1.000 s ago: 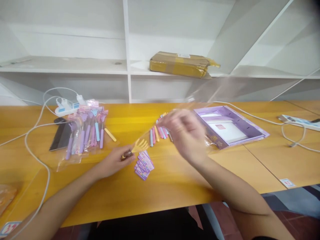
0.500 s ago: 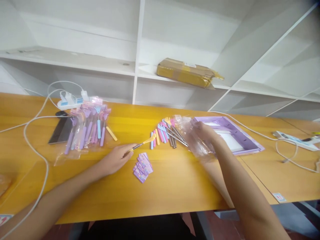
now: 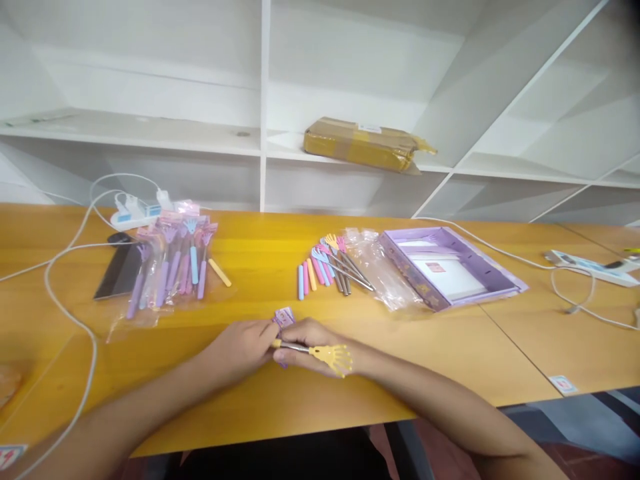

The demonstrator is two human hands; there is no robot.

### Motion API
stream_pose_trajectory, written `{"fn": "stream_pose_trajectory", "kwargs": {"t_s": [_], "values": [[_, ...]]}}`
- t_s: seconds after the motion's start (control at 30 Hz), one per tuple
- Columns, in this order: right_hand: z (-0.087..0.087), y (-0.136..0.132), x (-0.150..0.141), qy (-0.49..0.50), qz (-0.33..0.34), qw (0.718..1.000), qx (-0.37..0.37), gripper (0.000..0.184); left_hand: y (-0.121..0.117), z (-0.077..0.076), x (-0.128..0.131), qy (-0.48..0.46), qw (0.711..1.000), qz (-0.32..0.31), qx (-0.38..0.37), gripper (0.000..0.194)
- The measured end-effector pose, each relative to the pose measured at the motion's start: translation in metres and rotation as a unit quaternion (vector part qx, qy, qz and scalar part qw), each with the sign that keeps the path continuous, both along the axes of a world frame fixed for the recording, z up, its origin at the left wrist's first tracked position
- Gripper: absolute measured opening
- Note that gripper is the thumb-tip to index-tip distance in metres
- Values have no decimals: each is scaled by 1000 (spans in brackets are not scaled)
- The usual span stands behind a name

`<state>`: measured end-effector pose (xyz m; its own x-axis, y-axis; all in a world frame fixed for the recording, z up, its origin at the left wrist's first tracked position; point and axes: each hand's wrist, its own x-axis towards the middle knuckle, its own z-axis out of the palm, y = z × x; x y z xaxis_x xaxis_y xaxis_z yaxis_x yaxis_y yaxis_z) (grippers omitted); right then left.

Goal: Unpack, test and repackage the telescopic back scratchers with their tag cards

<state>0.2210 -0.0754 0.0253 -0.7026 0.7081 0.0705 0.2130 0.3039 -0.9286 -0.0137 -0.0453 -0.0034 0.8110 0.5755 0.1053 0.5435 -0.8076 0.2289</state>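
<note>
My left hand (image 3: 245,347) is closed on the metal shaft of a small yellow hand-shaped back scratcher (image 3: 330,357), whose yellow claw lies over my right wrist. My right hand (image 3: 307,340) rests palm down on a stack of small purple cards (image 3: 284,318), fingers curled on them. Both hands meet near the front middle of the orange table (image 3: 500,347). A row of loose pastel scratchers (image 3: 325,267) lies further back, beside crumpled clear bags (image 3: 380,267).
A purple box lid (image 3: 450,267) sits right of the bags. Bagged scratchers (image 3: 175,267) and a dark phone (image 3: 117,270) lie at left, with a white power strip (image 3: 135,210) and cables. Another power strip (image 3: 590,267) lies far right. A brown parcel (image 3: 365,143) rests on the shelf.
My right hand left the clear bags and came back to the purple cards. My left hand pulled the yellow scratcher toward me, so its claw now points right.
</note>
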Motion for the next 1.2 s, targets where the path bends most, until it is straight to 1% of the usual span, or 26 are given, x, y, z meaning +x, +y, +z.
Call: {"fn": "stream_pose_trajectory", "kwargs": {"t_s": [0.03,0.1,0.17,0.23,0.3,0.4,0.47,0.57,0.63,0.7,0.77,0.83,0.87,0.93,1.0,1.07,1.13,1.2], "values": [[-7,-5,-8,19,-25,999,-14,51,-3,-3,1,5,1000,-3,17,25],[-17,-11,-16,42,-86,995,-26,60,-6,-6,1,6,999,4,53,24],[-18,-15,-16,57,-105,993,-18,60,-6,-4,0,9,996,7,86,24],[-12,-20,-13,69,-102,992,0,56,-4,0,0,13,994,-17,103,25],[-2,-27,-9,73,-109,991,17,53,-1,4,1,9,993,-53,109,26],[11,-40,0,42,-124,990,47,53,8,7,0,-14,989,-87,122,29],[14,-49,12,24,-165,983,73,55,17,8,-5,-35,985,-89,147,36],[14,-61,35,9,-236,967,99,57,31,10,-14,-46,979,-66,185,44],[13,-66,48,-4,-251,962,108,57,32,11,-15,-38,980,-59,187,42],[13,-67,54,-25,-267,957,110,55,26,13,-7,-21,983,-55,172,37],[12,-63,51,-61,-267,956,109,54,12,16,6,3,989,-47,141,31],[10,-55,39,-87,-233,962,116,52,-4,19,21,26,994,-33,102,27],[7,-50,31,-88,-212,966,121,51,-11,21,27,34,996,-24,83,25],[2,-39,15,-57,-182,974,121,51,-20,24,35,39,998,0,50,24],[-3,-29,1,-3,-166,982,93,55,-24,26,36,41,998,28,26,25],[-6,-23,-5,40,-153,986,43,59,-23,27,31,47,998,41,11,24],[-6,-23,-6,58,-146,988,0,62,-21,28,25,53,998,33,12,20],[-3,-30,-2,64,-147,987,-18,63,-22,30,21,64,997,8,30,15]]}}
